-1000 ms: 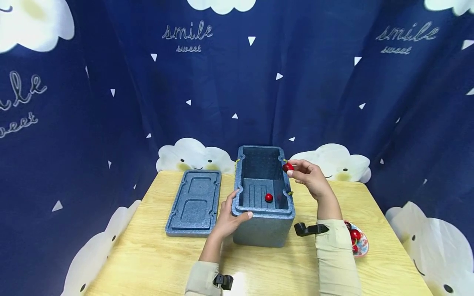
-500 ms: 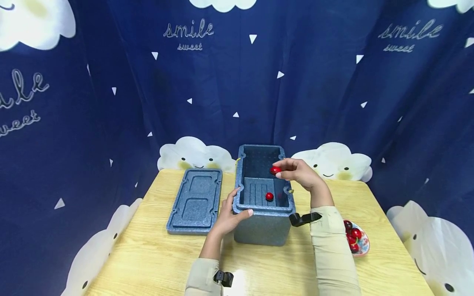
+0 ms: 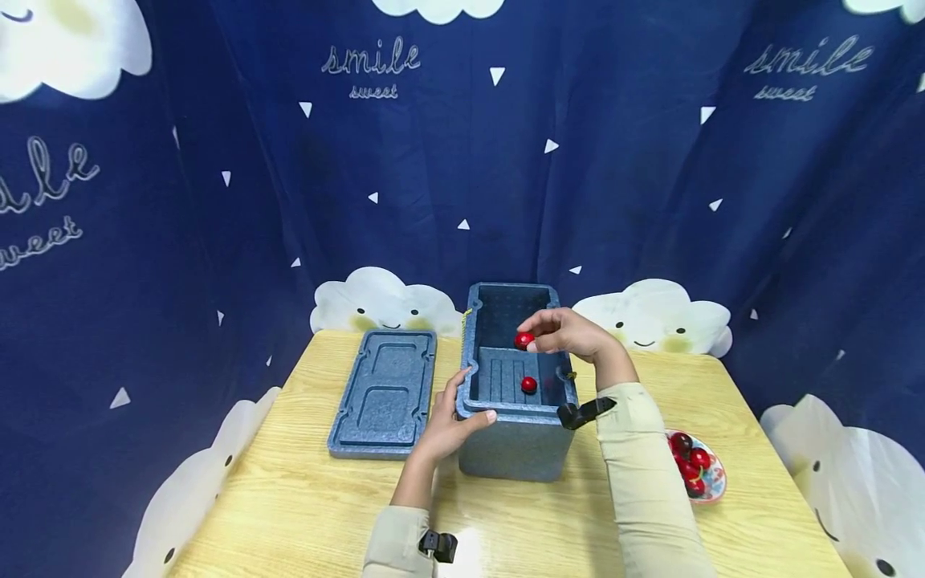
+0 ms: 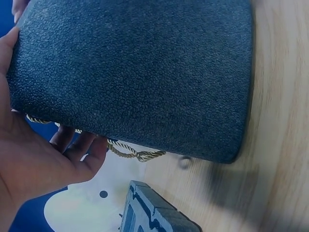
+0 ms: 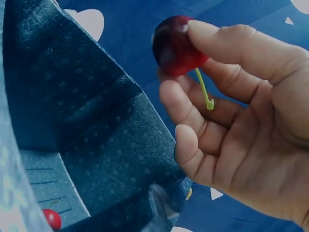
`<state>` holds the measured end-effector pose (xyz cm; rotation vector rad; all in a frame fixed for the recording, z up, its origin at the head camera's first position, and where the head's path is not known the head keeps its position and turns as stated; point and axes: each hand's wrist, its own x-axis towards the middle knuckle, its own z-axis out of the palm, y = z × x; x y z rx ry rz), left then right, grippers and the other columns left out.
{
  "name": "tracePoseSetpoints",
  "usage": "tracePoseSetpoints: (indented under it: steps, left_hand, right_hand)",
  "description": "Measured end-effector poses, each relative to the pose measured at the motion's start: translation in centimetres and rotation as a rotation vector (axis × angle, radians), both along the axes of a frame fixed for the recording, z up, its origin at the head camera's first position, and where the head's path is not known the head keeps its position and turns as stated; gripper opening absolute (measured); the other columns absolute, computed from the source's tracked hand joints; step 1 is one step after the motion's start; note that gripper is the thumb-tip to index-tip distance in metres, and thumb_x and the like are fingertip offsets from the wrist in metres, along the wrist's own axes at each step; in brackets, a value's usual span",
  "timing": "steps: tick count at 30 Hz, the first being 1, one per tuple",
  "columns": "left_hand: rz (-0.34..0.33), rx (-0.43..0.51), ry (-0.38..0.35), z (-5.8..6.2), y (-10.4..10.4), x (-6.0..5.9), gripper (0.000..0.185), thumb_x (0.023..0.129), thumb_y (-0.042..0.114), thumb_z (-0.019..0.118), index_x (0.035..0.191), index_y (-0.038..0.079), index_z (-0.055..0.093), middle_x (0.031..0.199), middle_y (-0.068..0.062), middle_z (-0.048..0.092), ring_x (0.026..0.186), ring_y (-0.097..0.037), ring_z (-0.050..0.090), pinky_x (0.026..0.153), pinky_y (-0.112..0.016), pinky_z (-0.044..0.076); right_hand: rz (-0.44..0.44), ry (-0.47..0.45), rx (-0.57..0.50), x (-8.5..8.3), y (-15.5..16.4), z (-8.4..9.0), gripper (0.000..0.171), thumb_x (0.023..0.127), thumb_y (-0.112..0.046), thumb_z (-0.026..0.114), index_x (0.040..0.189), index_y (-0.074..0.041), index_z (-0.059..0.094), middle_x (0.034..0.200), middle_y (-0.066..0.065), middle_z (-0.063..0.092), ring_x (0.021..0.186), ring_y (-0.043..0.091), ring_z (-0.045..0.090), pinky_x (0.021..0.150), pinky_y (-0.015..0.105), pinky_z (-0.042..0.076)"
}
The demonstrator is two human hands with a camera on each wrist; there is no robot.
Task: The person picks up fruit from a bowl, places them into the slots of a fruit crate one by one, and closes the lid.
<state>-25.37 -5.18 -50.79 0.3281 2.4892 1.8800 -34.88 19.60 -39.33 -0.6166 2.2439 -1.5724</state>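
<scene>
In the head view, the right hand (image 3: pixel 571 333) hangs over the open top of a blue-grey foam box (image 3: pixel 516 437), with a red cherry (image 3: pixel 523 340) pinched at its fingertips above the box's inside. A second cherry (image 3: pixel 529 384) lies on the ribbed floor of the box, toward its near right part. The left hand (image 3: pixel 450 421) grips the near left corner of the box, thumb lying along the front rim and fingers up the left wall. The box's lid (image 3: pixel 383 393) lies flat on the wooden bench (image 3: pixel 303 498), just left of the box and apart from it. A small patterned dish (image 3: pixel 711 480) of more cherries sits on the bench near the right sleeve, well right of the box. Blue cloud-printed curtain (image 3: pixel 217 201) closes in the bench behind and at both sides.

In the left wrist view, the left hand (image 4: pixel 34 159) is curled round the box (image 4: pixel 140 72): palm and fingers press the pebbled outer wall. A yellow cord (image 4: pixel 130 152) loops out beside the fingers. A corner of the lid (image 4: pixel 154 215) shows lower down on the bench (image 4: pixel 280 145).

In the right wrist view, the right hand (image 5: pixel 241 125) holds the cherry (image 5: pixel 175 46) between thumb and forefinger; its green stalk points down across the fingers. Below lie the box's dotted inner walls (image 5: pixel 96 121), and the second cherry (image 5: pixel 51 218) sits on the floor at the lower left.
</scene>
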Motion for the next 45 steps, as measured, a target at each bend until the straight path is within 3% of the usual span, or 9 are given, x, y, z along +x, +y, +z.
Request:
tracePoseSetpoints:
  steps: [5,7,12,14,21,29,35,41,45]
  left_hand:
    - [0.005,0.017,0.015,-0.1,0.1,-0.1,0.083,0.072,0.037,0.077,0.142,0.032,0.032,0.133,-0.016,0.033,0.118,-0.028,0.033,0.092,-0.053,0.031]
    - [0.000,0.034,0.018,1.0,0.2,0.5,0.082,0.073,0.031,0.077,0.142,0.025,0.033,0.132,-0.019,0.033,0.117,-0.031,0.033,0.092,-0.054,0.031]
    - [0.009,0.036,0.017,1.2,0.3,0.5,0.082,0.073,0.027,0.077,0.142,0.023,0.033,0.132,-0.021,0.033,0.118,-0.032,0.033,0.092,-0.054,0.030]
    - [0.016,0.023,0.017,0.1,0.2,0.0,0.082,0.072,0.033,0.078,0.141,0.029,0.034,0.133,-0.018,0.033,0.119,-0.030,0.033,0.093,-0.053,0.030]
    - [0.013,0.034,0.009,0.1,0.2,-0.1,0.083,0.071,0.035,0.078,0.141,0.031,0.034,0.134,-0.017,0.032,0.120,-0.031,0.032,0.093,-0.054,0.030]
    - [0.020,0.023,-0.007,-0.1,0.2,0.0,0.082,0.072,0.035,0.078,0.141,0.033,0.034,0.135,-0.017,0.031,0.120,-0.032,0.032,0.094,-0.055,0.030]
    - [0.011,0.031,-0.013,-0.2,0.3,0.2,0.082,0.072,0.033,0.078,0.141,0.033,0.033,0.136,-0.017,0.030,0.122,-0.032,0.031,0.095,-0.056,0.028]
    - [0.014,0.057,-0.007,-0.2,0.3,0.2,0.082,0.072,0.031,0.078,0.141,0.032,0.034,0.134,-0.017,0.031,0.120,-0.030,0.031,0.094,-0.055,0.029]
    - [0.014,0.054,0.016,-0.2,0.2,-0.1,0.082,0.072,0.030,0.078,0.141,0.031,0.034,0.133,-0.017,0.033,0.119,-0.029,0.032,0.094,-0.052,0.030]
  right_hand:
    - [0.029,-0.003,0.096,-0.8,-0.6,-0.2,0.038,0.077,-0.005,0.071,0.112,0.005,0.060,0.090,0.005,0.065,0.075,0.017,0.054,0.063,0.031,0.045]
    - [0.041,-0.019,0.130,-1.1,-0.9,-0.4,0.040,0.076,-0.005,0.072,0.113,0.006,0.060,0.086,0.004,0.064,0.073,0.016,0.053,0.060,0.029,0.044]
    - [0.059,-0.090,0.157,-1.9,-1.9,-0.9,0.038,0.075,0.000,0.071,0.110,0.009,0.060,0.079,0.002,0.062,0.068,0.012,0.050,0.057,0.025,0.042]
    - [0.067,-0.122,0.160,-2.1,-2.1,-1.0,0.036,0.076,0.002,0.069,0.110,0.009,0.061,0.078,0.002,0.061,0.067,0.012,0.051,0.058,0.026,0.043]
    - [0.089,-0.200,0.157,-2.7,-2.3,-1.2,0.032,0.074,0.008,0.065,0.106,0.006,0.063,0.073,0.002,0.057,0.063,0.012,0.048,0.056,0.024,0.042]
    - [0.067,-0.221,0.149,-2.6,-2.4,-1.5,0.039,0.073,0.010,0.063,0.111,0.010,0.059,0.075,0.004,0.058,0.065,0.013,0.051,0.056,0.025,0.043]
    - [0.052,-0.155,0.158,-1.9,-1.8,-1.3,0.040,0.076,0.001,0.069,0.114,0.008,0.058,0.087,0.006,0.062,0.073,0.015,0.053,0.062,0.029,0.045]
    - [-0.007,0.024,0.210,0.1,-0.6,0.3,0.033,0.082,-0.013,0.068,0.113,0.000,0.063,0.102,0.009,0.064,0.087,0.022,0.057,0.072,0.038,0.046]
    - [-0.011,0.128,0.214,1.6,0.4,1.0,0.032,0.084,-0.014,0.067,0.112,0.001,0.063,0.105,0.011,0.064,0.091,0.022,0.058,0.078,0.039,0.047]
